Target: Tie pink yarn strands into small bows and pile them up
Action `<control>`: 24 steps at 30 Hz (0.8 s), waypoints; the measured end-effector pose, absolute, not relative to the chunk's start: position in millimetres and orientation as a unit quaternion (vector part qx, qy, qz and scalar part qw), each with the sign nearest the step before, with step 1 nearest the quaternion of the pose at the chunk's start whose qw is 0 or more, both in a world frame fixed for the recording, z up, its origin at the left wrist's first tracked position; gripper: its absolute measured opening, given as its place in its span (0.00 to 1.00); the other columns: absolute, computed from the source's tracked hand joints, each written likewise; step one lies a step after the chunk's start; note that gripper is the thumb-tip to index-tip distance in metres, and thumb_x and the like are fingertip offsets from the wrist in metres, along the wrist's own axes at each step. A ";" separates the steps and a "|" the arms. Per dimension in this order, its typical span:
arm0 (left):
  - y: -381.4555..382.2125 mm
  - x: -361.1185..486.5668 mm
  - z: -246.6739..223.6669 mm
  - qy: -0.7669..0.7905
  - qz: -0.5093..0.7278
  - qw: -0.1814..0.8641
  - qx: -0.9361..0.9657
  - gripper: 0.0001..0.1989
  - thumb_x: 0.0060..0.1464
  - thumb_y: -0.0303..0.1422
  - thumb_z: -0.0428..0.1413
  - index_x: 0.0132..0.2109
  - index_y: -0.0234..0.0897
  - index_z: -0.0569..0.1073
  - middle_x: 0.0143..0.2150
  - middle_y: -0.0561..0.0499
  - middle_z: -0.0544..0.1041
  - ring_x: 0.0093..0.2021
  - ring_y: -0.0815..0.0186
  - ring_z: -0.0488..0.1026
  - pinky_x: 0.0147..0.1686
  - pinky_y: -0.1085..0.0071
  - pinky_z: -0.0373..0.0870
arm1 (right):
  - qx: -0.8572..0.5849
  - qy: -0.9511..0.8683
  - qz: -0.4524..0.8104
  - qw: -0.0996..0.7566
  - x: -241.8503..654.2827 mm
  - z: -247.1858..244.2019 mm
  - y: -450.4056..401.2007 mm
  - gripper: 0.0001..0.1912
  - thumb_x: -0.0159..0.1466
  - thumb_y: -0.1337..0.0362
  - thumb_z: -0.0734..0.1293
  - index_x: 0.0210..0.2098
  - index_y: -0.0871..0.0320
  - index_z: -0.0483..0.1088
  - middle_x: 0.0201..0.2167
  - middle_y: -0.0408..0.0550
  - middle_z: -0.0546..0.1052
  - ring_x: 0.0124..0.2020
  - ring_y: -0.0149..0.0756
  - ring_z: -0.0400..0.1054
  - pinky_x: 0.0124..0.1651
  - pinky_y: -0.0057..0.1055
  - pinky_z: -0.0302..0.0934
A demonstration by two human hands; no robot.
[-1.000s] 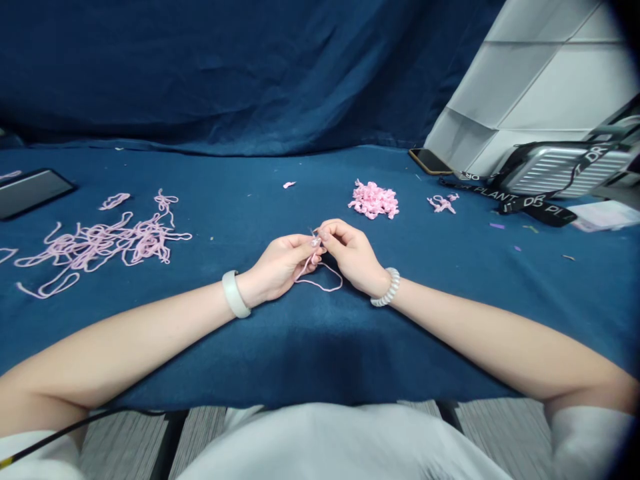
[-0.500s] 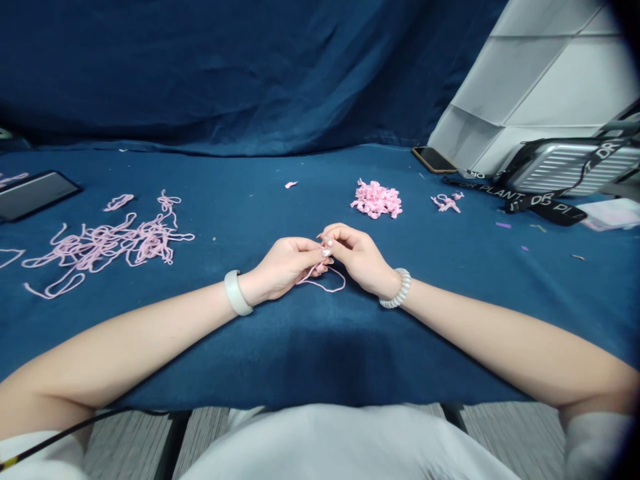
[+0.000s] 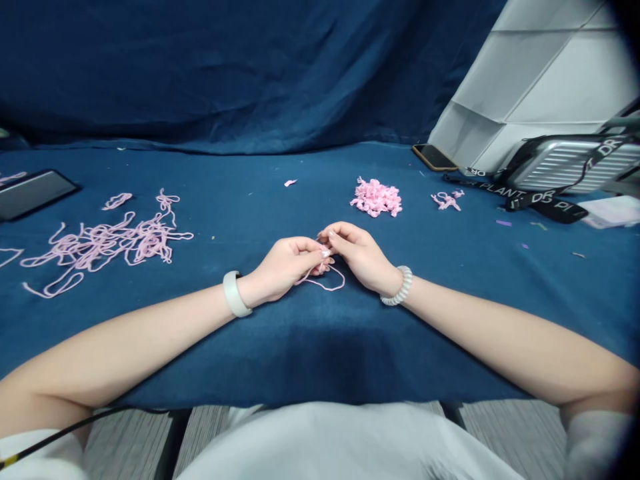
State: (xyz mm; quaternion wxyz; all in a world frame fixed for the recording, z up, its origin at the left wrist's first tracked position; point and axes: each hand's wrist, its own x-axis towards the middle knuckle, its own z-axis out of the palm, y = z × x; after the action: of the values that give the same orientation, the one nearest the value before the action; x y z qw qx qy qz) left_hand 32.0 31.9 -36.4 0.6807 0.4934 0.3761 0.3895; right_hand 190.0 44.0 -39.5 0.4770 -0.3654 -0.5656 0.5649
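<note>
left hand [image 3: 285,270]: fingers [image 3: 325,253] pinched narrow on pink yarn [image 3: 323,285] | right hand [image 3: 361,259]: fingertips [image 3: 336,233] closed on same yarn | yarn loop drooping between hands, onto blue cloth [image 3: 320,347]

Left hand [image 3: 285,270] and right hand [image 3: 361,259] pinch pink yarn [image 3: 324,289] at the fingertips above blue-covered desk [image 3: 320,353]; crinkled pink yarn pile [image 3: 376,198] ahead, loose yarn tangle [image 3: 107,243] off left.

Left hand [image 3: 285,270] and right hand [image 3: 359,257], 2 sets of fingertips [image 3: 326,253] pinching close together
</note>
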 end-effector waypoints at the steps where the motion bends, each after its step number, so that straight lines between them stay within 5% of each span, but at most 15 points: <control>1: 31.8 31.7 -36.8 0.374 0.391 0.684 0.488 0.05 0.48 0.30 0.61 0.30 0.31 0.73 0.26 0.50 0.75 0.26 0.72 0.69 0.29 0.74 0.65 | -0.363 -0.555 0.574 0.481 190.0 -40.8 45.0 0.06 0.59 0.62 0.65 0.32 0.58 0.69 0.31 0.43 0.72 0.31 0.28 0.65 0.38 0.28 0.60; 12: 38.5 24.8 -24.8 0.333 0.485 0.685 0.429 0.06 0.47 0.31 0.62 0.30 0.33 0.73 0.31 0.52 0.76 0.31 0.72 0.71 0.36 0.74 0.66 | -0.376 -0.624 0.522 0.444 196.5 -40.3 37.3 0.10 0.61 0.57 0.63 0.32 0.58 0.64 0.31 0.44 0.70 0.33 0.29 0.65 0.40 0.30 0.61; 18: 36.3 22.9 -6.7 0.312 0.531 0.652 0.443 0.09 0.47 0.33 0.63 0.30 0.33 0.72 0.34 0.50 0.77 0.38 0.68 0.73 0.43 0.69 0.66 | -0.364 -0.752 0.409 0.367 188.8 -38.1 27.0 0.16 0.59 0.60 0.67 0.46 0.58 0.66 0.35 0.46 0.71 0.36 0.32 0.66 0.44 0.32 0.61; 21: 34.3 22.7 -1.4 0.310 0.534 0.644 0.452 0.09 0.46 0.32 0.63 0.29 0.33 0.71 0.34 0.50 0.78 0.41 0.66 0.74 0.47 0.68 0.65 | -0.370 -0.760 0.429 0.319 187.5 -36.7 24.7 0.11 0.61 0.59 0.64 0.40 0.59 0.70 0.25 0.42 0.69 0.25 0.28 0.63 0.32 0.28 0.60; 24: 34.8 21.1 1.1 0.289 0.521 0.675 0.435 0.07 0.50 0.30 0.61 0.30 0.34 0.69 0.34 0.51 0.78 0.42 0.65 0.75 0.51 0.64 0.65 | -0.363 -0.765 0.430 0.313 190.2 -32.5 22.1 0.11 0.63 0.60 0.62 0.30 0.60 0.72 0.24 0.42 0.69 0.25 0.27 0.63 0.31 0.27 0.58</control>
State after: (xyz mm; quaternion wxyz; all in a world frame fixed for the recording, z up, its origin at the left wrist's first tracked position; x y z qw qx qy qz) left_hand 21.1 34.8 1.1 0.6750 0.4354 0.2894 0.5206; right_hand 190.2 22.1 -32.5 0.3127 -0.3631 -0.7650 0.4304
